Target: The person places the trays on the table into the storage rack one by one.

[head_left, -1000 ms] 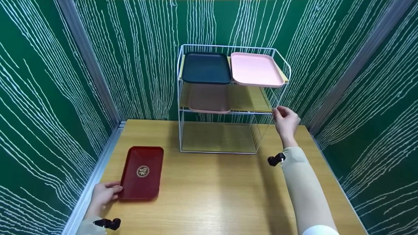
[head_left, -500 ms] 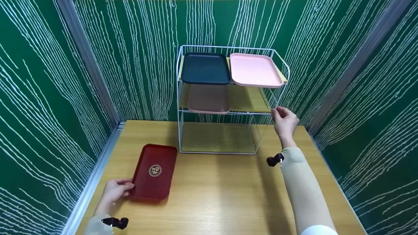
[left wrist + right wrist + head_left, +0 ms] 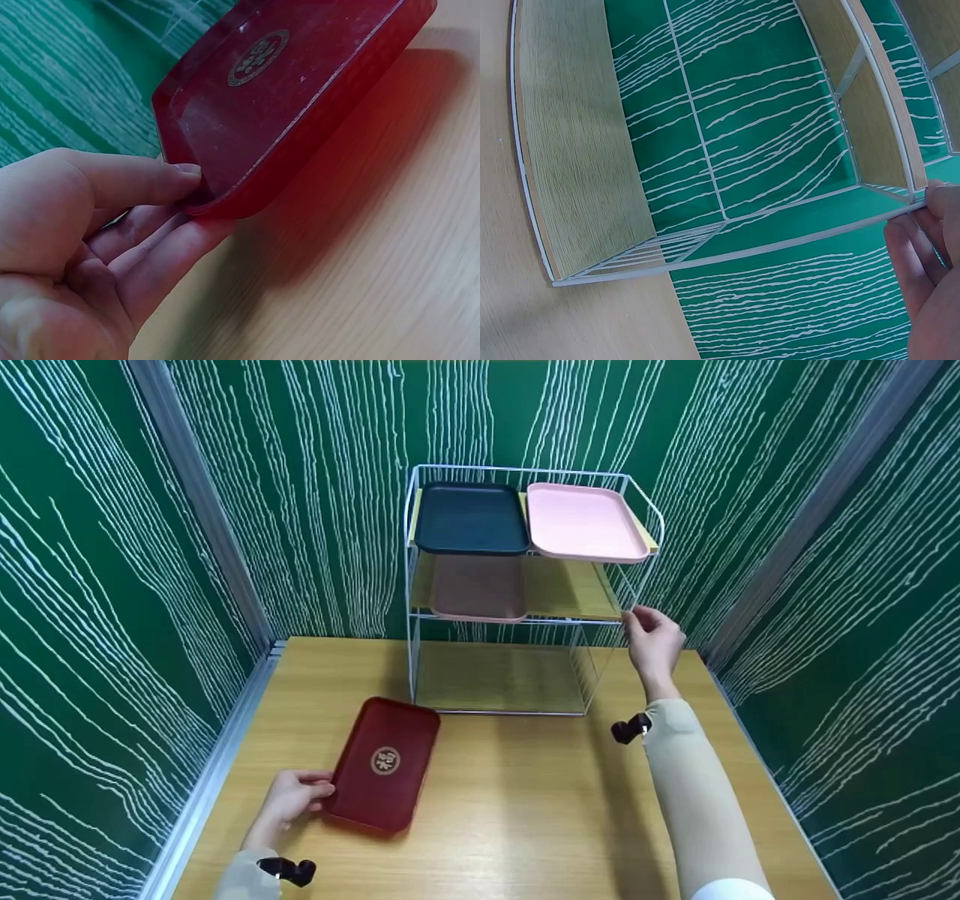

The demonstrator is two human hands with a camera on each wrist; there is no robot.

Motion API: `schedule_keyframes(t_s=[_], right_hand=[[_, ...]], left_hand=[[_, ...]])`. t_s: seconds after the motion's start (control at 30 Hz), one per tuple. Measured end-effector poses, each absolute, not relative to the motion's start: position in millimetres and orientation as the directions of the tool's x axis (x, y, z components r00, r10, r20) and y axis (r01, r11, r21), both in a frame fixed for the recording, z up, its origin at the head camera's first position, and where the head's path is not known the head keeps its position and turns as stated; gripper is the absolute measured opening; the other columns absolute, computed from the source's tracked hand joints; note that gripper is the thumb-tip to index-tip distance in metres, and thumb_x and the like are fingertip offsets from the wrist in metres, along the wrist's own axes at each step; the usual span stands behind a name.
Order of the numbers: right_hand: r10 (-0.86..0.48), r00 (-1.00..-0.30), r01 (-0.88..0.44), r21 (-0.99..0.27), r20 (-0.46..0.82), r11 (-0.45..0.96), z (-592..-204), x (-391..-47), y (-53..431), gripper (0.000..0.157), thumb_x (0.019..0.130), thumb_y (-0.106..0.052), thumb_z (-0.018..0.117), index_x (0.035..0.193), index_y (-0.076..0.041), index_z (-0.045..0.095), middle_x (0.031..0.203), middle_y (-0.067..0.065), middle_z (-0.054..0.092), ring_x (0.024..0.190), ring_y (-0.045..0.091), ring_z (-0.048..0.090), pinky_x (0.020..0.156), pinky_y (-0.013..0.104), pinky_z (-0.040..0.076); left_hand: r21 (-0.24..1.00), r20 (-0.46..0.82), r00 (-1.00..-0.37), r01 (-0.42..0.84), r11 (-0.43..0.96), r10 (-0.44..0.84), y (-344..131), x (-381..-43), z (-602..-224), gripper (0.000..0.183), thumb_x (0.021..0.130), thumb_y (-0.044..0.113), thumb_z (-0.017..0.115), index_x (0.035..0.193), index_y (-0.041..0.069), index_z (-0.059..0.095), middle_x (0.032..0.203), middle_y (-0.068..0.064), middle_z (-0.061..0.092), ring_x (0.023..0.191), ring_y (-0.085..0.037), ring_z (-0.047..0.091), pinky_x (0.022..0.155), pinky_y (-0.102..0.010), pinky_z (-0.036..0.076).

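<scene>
My left hand (image 3: pixel 294 796) pinches the near left corner of a dark red tray (image 3: pixel 409 765) bearing a round gold emblem. In the left wrist view the thumb lies over the rim of the tray (image 3: pixel 300 82) with fingers beneath, and that corner is raised above the table. The right hand (image 3: pixel 655 641) grips the front right upright of a white wire shelf rack (image 3: pixel 412 660) at middle-shelf height. In the right wrist view thumb and fingers (image 3: pixel 907 262) close on the rack's thin wire frame.
A dark blue tray (image 3: pixel 472 517) and a pink tray (image 3: pixel 587 521) lie side by side on the top shelf. A brownish-pink tray (image 3: pixel 480 589) sits on the middle shelf's left. Green walls surround the wooden table (image 3: pixel 525 810).
My left hand has carried the red tray rightward across the table toward the rack's front, turning it slightly clockwise. The right hand keeps its hold on the rack.
</scene>
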State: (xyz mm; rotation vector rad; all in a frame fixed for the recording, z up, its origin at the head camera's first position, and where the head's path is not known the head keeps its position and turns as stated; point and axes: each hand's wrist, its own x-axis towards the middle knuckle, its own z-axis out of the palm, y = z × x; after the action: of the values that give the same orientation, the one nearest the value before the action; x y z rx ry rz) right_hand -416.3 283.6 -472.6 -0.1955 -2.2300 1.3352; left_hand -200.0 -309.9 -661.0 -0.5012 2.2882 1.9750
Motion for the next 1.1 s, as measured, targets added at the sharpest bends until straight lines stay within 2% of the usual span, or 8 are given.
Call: schedule_keyframes(t_s=[0.27, 0.53, 0.7, 0.87, 1.1], right_hand=[[0.387, -0.844, -0.139, -0.847, 0.372, 0.513, -473.5, -417.1, 282.8, 0.031, 0.104, -0.033, 0.072, 0.122, -0.009, 0.080, 0.106, 0.007, 0.078, 0.088, 0.010, 0.069, 0.074, 0.020, 0.051], [0.396, -0.815, -0.173, -0.830, 0.423, 0.530, -475.7, -419.0, 282.1, 0.029, 0.103, -0.029, 0.074, 0.119, -0.006, 0.081, 0.103, 0.010, 0.079, 0.080, 0.006, 0.067, 0.070, 0.018, 0.050], [0.397, -0.805, -0.191, -0.826, 0.441, 0.530, -477.0, -419.3, 281.5, 0.028, 0.103, -0.028, 0.074, 0.118, -0.005, 0.081, 0.102, 0.011, 0.078, 0.079, 0.005, 0.066, 0.069, 0.018, 0.049], [0.393, -0.811, -0.189, -0.830, 0.433, 0.525, -477.1, -418.8, 281.5, 0.028, 0.103, -0.029, 0.074, 0.118, -0.006, 0.081, 0.102, 0.010, 0.078, 0.081, 0.008, 0.067, 0.069, 0.018, 0.049], [0.390, -0.830, -0.173, -0.848, 0.400, 0.501, -475.2, -416.5, 281.9, 0.030, 0.104, -0.031, 0.073, 0.121, -0.007, 0.080, 0.103, 0.007, 0.077, 0.084, 0.010, 0.068, 0.071, 0.020, 0.051]], left_hand=[[0.952, -0.233, -0.965, -0.252, 0.176, -0.119, -286.3, -208.5, -658.4, 0.035, 0.089, -0.005, 0.081, 0.121, -0.014, 0.072, 0.113, -0.024, 0.077, 0.080, -0.020, 0.074, 0.062, -0.028, 0.061], [0.960, -0.248, -0.965, -0.256, 0.114, -0.080, -255.4, -219.6, -658.9, 0.036, 0.088, -0.006, 0.081, 0.122, -0.014, 0.072, 0.103, -0.022, 0.078, 0.066, -0.018, 0.071, 0.057, -0.031, 0.061], [0.962, -0.257, -0.961, -0.265, 0.073, -0.105, -231.8, -227.9, -659.3, 0.035, 0.086, -0.008, 0.081, 0.120, -0.012, 0.073, 0.096, -0.019, 0.078, 0.057, -0.016, 0.067, 0.053, -0.030, 0.059], [0.971, -0.219, -0.964, -0.230, 0.061, -0.151, -206.0, -238.2, -660.1, 0.030, 0.085, -0.011, 0.079, 0.115, -0.015, 0.073, 0.095, -0.020, 0.078, 0.065, -0.019, 0.072, 0.055, -0.028, 0.060], [0.973, -0.220, -0.960, -0.228, 0.029, -0.172, -178.7, -255.4, -658.5, 0.033, 0.087, -0.011, 0.077, 0.119, -0.014, 0.072, 0.102, -0.020, 0.077, 0.071, -0.020, 0.073, 0.056, -0.026, 0.060]])
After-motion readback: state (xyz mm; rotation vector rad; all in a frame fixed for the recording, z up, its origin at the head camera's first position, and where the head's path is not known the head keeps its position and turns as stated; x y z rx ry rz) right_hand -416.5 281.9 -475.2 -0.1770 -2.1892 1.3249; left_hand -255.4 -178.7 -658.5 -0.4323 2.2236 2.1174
